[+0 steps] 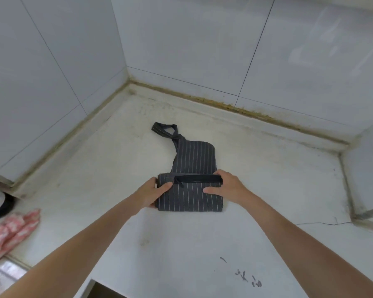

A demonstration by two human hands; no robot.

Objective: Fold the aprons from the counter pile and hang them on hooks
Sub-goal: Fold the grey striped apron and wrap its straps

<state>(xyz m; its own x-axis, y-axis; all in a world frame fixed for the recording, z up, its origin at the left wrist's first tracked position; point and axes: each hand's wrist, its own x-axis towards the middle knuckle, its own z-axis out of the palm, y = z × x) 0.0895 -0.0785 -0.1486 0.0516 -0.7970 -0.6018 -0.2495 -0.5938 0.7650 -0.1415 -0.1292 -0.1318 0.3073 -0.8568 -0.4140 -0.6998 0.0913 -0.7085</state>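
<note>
Striped grey apron [190, 196] (half-folded) gripped by both hands [152, 193] [226, 187] on counter [267, 190].

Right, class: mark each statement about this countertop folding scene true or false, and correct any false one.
1. Both hands grip the folded striped apron. True: the left hand and right hand hold its two ends.
2. The apron is plain red. False: it is dark grey with thin white stripes.
3. The neck strap lies on the counter beyond the folded part. True.
4. The apron already hangs on a hook. False: it lies on the counter.
5. Pink gloves lie at the right edge. False: they lie at the left.
</note>
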